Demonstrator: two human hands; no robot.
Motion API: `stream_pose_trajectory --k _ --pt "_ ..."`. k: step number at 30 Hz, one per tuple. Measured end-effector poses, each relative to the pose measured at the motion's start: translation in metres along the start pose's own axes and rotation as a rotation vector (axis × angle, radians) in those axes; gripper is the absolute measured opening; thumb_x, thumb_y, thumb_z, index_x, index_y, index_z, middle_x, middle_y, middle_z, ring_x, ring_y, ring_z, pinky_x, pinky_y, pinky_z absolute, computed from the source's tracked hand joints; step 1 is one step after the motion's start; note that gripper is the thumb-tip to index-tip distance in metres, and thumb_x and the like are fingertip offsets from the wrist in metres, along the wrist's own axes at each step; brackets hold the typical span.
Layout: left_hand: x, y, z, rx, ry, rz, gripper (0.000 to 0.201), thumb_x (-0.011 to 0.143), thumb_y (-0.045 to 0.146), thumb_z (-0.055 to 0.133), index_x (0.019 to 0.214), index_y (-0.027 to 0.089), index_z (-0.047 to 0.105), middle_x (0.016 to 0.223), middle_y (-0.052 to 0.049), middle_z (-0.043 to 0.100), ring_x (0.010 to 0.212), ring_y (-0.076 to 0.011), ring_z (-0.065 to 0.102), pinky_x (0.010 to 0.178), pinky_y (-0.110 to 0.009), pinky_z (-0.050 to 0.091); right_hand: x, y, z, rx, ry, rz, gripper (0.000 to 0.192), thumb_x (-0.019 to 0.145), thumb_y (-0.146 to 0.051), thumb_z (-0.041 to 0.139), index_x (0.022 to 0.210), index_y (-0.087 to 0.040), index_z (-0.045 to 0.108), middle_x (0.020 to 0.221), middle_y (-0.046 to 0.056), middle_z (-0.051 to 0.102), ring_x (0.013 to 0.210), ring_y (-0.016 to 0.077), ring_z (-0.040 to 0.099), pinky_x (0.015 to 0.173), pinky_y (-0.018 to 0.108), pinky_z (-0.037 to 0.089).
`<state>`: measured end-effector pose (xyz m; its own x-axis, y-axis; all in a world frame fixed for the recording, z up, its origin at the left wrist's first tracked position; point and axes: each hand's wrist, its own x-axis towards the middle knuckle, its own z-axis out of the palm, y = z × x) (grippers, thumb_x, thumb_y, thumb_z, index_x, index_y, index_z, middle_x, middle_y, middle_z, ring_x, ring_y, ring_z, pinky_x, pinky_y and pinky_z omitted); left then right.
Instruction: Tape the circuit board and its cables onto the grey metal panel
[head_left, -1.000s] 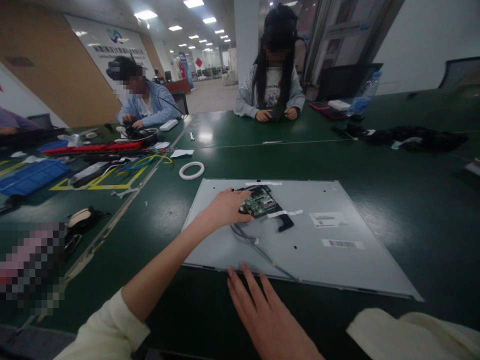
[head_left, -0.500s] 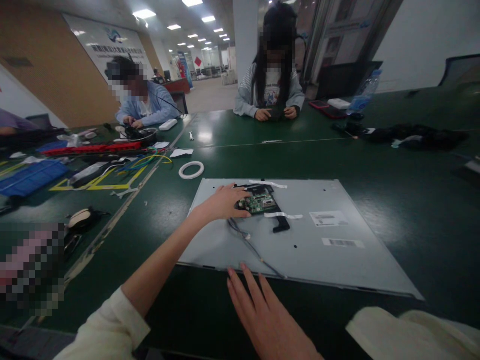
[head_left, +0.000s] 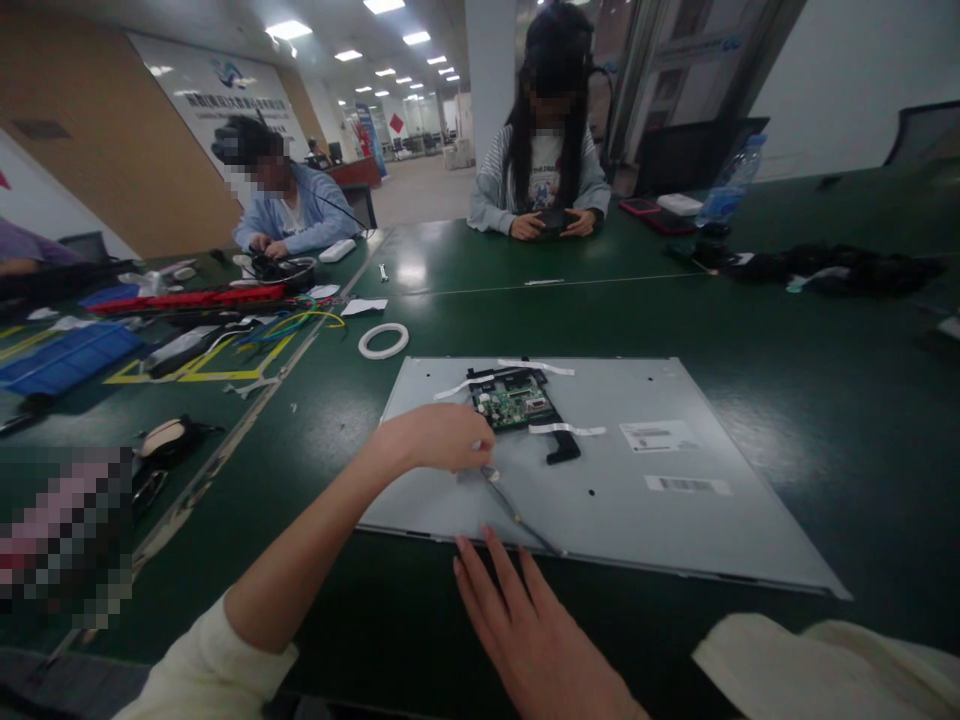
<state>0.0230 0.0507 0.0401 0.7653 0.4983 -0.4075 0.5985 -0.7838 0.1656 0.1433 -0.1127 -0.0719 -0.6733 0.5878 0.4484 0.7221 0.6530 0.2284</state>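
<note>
A flat grey metal panel [head_left: 697, 520] lies on the green table, with a green circuit board [head_left: 514, 403] and a black bracket [head_left: 566, 450] on it. White tape strips [head_left: 568, 431] cross the bracket. My left hand [head_left: 442, 438] is closed over the panel, just below the board, its fingers pinched around a thin grey cable [head_left: 517, 515]. The cable's free part runs down to the panel's near edge. Flat and with fingers stretched, my right hand [head_left: 525, 620] rests at that near edge, fingertips touching or close to the panel.
A roll of white tape [head_left: 383, 341] lies beyond the panel's left corner. Further left are a blue tray [head_left: 71, 360], tools and wires. A person [head_left: 555, 140] sits opposite holding a dark object; another person [head_left: 292, 200] works at far left. A water bottle [head_left: 731, 180] stands back right.
My left hand has moved from the circuit board's left side down to the cable, and its fingers have closed on it. The cable's end shifted slightly left. My right hand stays put.
</note>
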Motion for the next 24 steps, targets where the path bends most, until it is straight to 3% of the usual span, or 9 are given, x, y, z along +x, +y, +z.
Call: stream_pose_trajectory --k 5,11,18,20,24 --pt "-0.003 -0.013 -0.004 0.11 0.053 -0.241 0.028 0.078 0.023 0.041 0.075 0.017 0.068 0.079 -0.006 0.068 0.068 -0.0162 0.059 0.058 -0.024 0.04 -0.001 0.0 0.0 -0.003 0.009 -0.005 0.038 0.086 -0.022 0.035 0.115 -0.01 0.057 0.127 0.015 0.049 0.112 0.0288 0.049 0.082 0.041 0.045" --pt "-0.004 -0.025 -0.008 0.106 0.05 -0.227 0.03 0.078 0.024 0.041 0.075 0.017 0.069 0.075 -0.005 0.068 0.064 -0.014 0.058 0.057 -0.022 0.04 0.001 0.004 -0.004 -0.008 0.01 -0.032 0.039 0.086 -0.02 0.035 0.114 -0.009 0.058 0.124 0.015 0.052 0.111 0.0264 0.051 0.086 0.04 0.044" --pt "0.0 -0.025 -0.005 0.158 0.08 -0.3 0.034 0.081 0.025 0.037 0.082 0.016 0.069 0.085 -0.011 0.068 0.078 -0.0209 0.062 0.067 -0.028 0.044 0.01 0.009 -0.017 -0.028 -0.007 -0.087 0.06 0.084 -0.005 0.009 0.107 -0.01 0.065 0.113 0.008 0.061 0.112 0.0177 0.05 0.102 0.033 0.033" --pt "0.001 -0.027 -0.005 0.142 0.149 -0.309 0.033 0.082 0.027 0.037 0.082 0.016 0.068 0.088 -0.01 0.067 0.083 -0.0215 0.061 0.071 -0.029 0.045 0.011 0.01 -0.018 -0.026 -0.008 -0.098 0.061 0.084 -0.005 0.008 0.108 -0.008 0.064 0.114 0.01 0.061 0.111 0.0187 0.052 0.101 0.033 0.034" --pt "0.003 -0.033 -0.003 0.103 0.405 -0.353 0.033 0.086 0.031 0.035 0.094 0.017 0.063 0.098 -0.009 0.064 0.091 -0.0223 0.059 0.077 -0.032 0.045 0.01 0.011 -0.018 -0.027 0.012 -0.131 0.055 0.084 -0.008 0.014 0.107 -0.008 0.065 0.113 0.012 0.061 0.112 0.0207 0.051 0.1 0.035 0.037"
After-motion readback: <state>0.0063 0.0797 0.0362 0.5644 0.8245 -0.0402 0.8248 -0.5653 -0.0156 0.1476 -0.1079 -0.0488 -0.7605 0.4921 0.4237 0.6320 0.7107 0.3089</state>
